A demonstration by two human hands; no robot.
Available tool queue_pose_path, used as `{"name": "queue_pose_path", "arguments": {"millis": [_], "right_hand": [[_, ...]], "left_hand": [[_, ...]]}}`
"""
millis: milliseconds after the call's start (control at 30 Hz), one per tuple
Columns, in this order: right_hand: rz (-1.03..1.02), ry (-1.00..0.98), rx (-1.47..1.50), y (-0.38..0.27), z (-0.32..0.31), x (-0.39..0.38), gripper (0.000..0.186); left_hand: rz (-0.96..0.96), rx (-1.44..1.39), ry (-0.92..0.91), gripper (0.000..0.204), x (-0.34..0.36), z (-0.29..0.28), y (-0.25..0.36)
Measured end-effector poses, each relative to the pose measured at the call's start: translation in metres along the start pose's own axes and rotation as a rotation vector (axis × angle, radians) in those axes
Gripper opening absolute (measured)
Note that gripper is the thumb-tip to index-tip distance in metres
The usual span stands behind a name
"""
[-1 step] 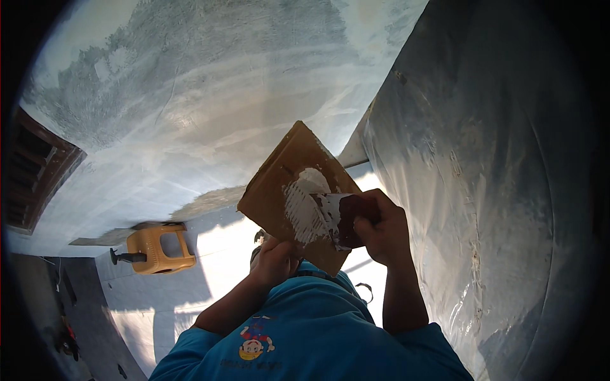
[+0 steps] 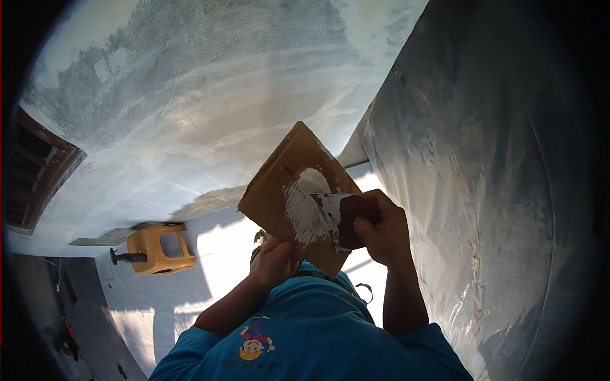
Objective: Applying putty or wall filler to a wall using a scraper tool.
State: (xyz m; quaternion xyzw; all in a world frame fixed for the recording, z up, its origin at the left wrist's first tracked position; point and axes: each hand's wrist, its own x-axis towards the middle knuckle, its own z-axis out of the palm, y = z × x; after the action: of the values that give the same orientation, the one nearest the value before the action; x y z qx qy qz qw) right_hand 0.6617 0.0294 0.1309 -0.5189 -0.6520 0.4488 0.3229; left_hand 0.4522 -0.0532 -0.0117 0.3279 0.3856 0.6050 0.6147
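Observation:
A brown, square board [image 2: 273, 184] is held up at chest height, one corner pointing away from me. My left hand [image 2: 277, 260] grips it at the near left edge; part of the fingers is hidden beneath the board. White putty [image 2: 305, 209], marked with ridges, lies on the middle of it. My right hand [image 2: 383, 228] is closed round the dark handle of a putty knife [image 2: 329, 213]. Its putty-smeared blade rests against the right side of the putty.
A patchy grey-white plastered wall [image 2: 222, 95] stands ahead. Wrinkled plastic sheeting [image 2: 470, 159] covers the right side. A yellow plastic stool [image 2: 149, 251] with a dark tool [image 2: 130, 257] is on the floor at left. Farther left, a brown window frame [image 2: 60, 159] breaks the wall.

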Motion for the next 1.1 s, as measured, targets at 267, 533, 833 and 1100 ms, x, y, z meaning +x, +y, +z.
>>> {"name": "queue_pose_path", "arguments": {"millis": [267,533,833,1100], "right_hand": [[0.004,0.007,0.137,0.03,0.0,-0.003,0.036],[0.099,-0.096,0.287,0.038,0.0,-0.01,0.037],[0.131,0.016,0.388,0.023,-0.009,-0.003,0.034],[0.048,0.069,0.283,0.011,-0.008,0.008,0.029]], "left_hand": [[0.008,0.354,-0.124,0.034,0.001,-0.013,-0.007],[-0.085,0.338,-0.1,0.051,0.004,-0.015,-0.01],[-0.177,-0.58,-0.188,0.057,0.016,0.022,0.031],[-0.193,-0.583,-0.204,0.052,0.024,0.023,0.045]]}}
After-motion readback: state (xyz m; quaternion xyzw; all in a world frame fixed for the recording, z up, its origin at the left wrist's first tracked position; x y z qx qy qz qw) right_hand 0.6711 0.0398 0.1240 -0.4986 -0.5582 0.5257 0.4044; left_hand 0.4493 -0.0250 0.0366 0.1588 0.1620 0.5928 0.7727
